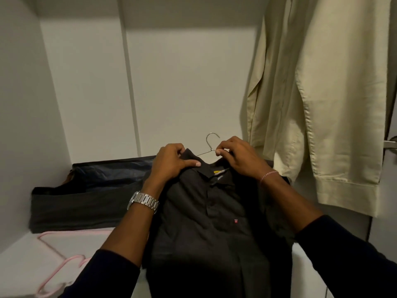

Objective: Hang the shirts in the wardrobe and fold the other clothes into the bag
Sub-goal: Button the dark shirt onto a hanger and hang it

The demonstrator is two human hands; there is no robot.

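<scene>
We note first the wardrobe (90, 87), whose pale back and side walls fill most of the view, with a vertical seam running down the rear panel. On our right a cream garment (318, 108) hangs full length inside it, its cuffed lower end reaching down near our right forearm and screening that side of the compartment. Below centre lies the black shirt (212, 229), front upward on the white shelf (19, 267), placket closed, a small red emblem on the chest and a yellow tag inside the collar. Behind and to the left of it sits the dark bag (71, 209), open at the top, with dark blue fabric showing inside; our left arm and the shirt cover its right end. A pink hanger (58, 274) lies flat on the shelf at lower left, partly under our left sleeve. Our left hand (171, 162), with a metal watch at the wrist, grips the shirt collar, fingers curled over the edge and thumb laid along it. Our right hand (238, 155), a thin bracelet at the wrist, pinches the neck of a metal wire hanger (211, 139) just below the hook, which rises clear above the collar; the hanger's remainder is hidden under the shirt.
</scene>
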